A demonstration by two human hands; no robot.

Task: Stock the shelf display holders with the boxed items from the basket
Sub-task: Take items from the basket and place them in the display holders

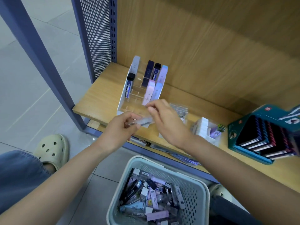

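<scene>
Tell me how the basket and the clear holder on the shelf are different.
The basket sits on the floor; the holder stands on the shelf. The basket's boxes lie jumbled; the holder's stand upright in slots. The basket is holey, the holder clear. Both hold small boxes.

Over the wooden shelf (100,95), the left hand (120,127) grips one end of a clear box (144,121) just before the tiered display holder (121,101), with the right hand (168,122) curled beside its other end and the full basket (191,197) below.
</scene>
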